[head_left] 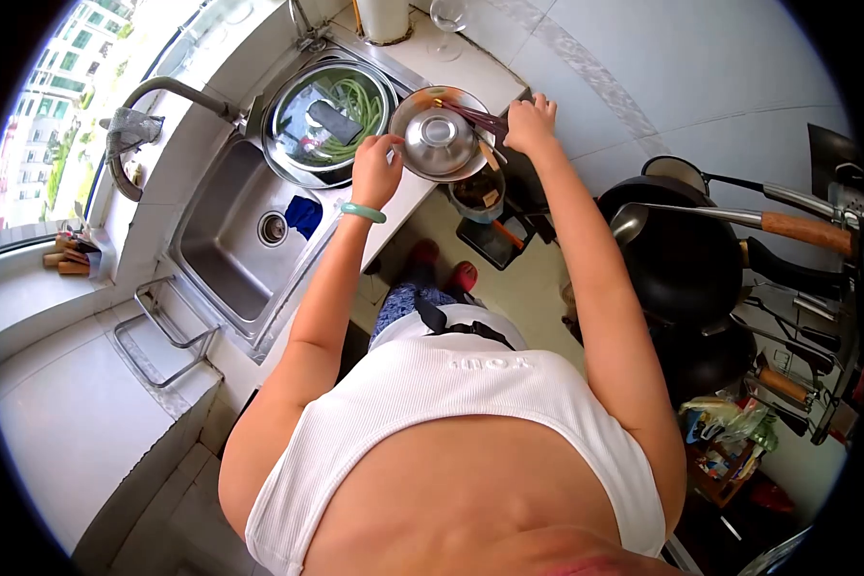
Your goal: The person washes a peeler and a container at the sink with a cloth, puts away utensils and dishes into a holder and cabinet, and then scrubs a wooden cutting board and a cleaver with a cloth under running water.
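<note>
Chopsticks (472,116), dark and slender with paler orange tips, lie in the right hand (530,125), which grips their thick ends between thumb and fingers; I cannot tell how many there are. Their long axis slants across the rim of a wide bowl (400,120), tips pointing toward the sink side. That bowl sits at the front edge of the bench (405,204), near its wall-side corner, and carries 1 shiny steel vessel (439,132), round, with a raised ring on top. The left hand (378,173), below a smooth green bangle (363,212), has its fingers bent at the bowl's near-sink rim; whether it clasps anything I cannot tell. Beside the bowl, over the sink (232,226), 1 clear round lid (296,113) with a dark handle covers long green beans (355,108). A crumpled blue cloth (303,217) lies by the steel drain (272,228). The ribbed white top (432,384) bears raised lettering too unclear to read; no brand or label elsewhere is legible.
</note>
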A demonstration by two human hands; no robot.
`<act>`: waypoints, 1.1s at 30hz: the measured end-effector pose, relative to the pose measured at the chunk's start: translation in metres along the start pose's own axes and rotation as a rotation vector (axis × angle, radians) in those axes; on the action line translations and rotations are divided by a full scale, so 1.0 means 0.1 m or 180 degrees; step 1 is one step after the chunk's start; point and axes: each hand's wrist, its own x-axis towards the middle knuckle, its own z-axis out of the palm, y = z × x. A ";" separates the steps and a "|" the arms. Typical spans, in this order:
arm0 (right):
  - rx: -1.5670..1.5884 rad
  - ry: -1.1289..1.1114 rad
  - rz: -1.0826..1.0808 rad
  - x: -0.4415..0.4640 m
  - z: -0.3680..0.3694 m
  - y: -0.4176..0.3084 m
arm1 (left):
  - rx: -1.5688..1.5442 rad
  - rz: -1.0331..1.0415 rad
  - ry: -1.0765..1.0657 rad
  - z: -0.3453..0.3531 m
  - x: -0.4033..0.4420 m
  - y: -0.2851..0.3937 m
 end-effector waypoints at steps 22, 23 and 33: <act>0.2615 -0.1268 0.1253 -2.67 0.26 0.13 | 0.1462 0.2692 -0.2757 1.52 1.29 0.44; 0.2720 -0.1286 0.1399 -2.76 0.29 0.14 | 0.1429 0.2674 -0.2797 1.50 1.33 0.43; 0.2720 -0.0842 0.1385 -3.02 0.47 0.14 | 0.0054 0.1806 -0.1798 0.66 1.77 1.23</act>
